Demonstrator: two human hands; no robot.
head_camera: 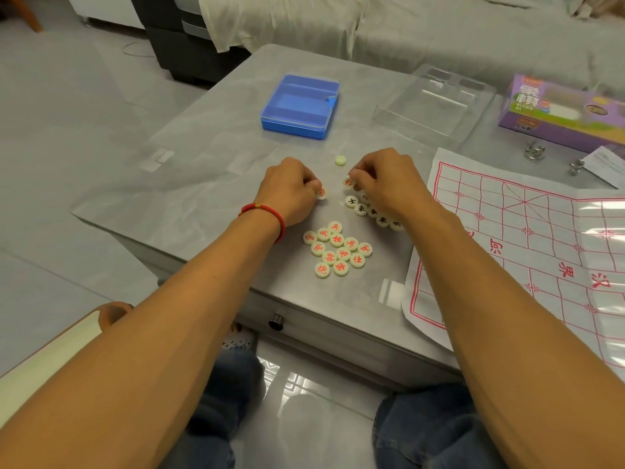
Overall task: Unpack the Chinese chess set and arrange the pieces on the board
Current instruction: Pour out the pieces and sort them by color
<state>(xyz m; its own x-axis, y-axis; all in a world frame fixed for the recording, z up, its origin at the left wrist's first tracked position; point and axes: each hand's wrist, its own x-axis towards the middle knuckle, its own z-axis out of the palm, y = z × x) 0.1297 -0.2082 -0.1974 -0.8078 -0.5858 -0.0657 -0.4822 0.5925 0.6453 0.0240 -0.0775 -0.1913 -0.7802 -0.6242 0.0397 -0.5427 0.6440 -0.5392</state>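
Right hand hides several black-lettered pieces.

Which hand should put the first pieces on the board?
Probably the right hand. The board lies right beside that arm, and this hand already pinches a red piece. The left hand would have to cross over the piles.

Grey marble-look table, glossy top, drawer with a dark knob on its near side. Pale grey tiled floor to the left. Sofa under a grey cover behind. Black cabinet at far left, cream cloth draped beside it.
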